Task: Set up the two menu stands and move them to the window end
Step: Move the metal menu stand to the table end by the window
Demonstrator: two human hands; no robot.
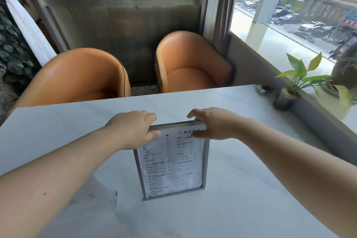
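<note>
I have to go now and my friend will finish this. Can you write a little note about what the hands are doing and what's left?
Left hand: gripping the top left corner of the menu stand.
Right hand: fingers over the top right corner, thumb on the front.
The stand is upright near the middle of the table, menu facing you.
Only one stand is in view; a clear sheet-like thing lies under the left arm, too unclear to name.
The window end, by the potted plant, is on your right.
Left: move this stand there, then find and set up the second.

— See the menu stand (172, 160)?
— Grey-framed, upright in the lower middle of the frame, leaning back slightly — printed white sheet facing us, its top corners under fingers.
— The second?
— Can't see one.
</note>
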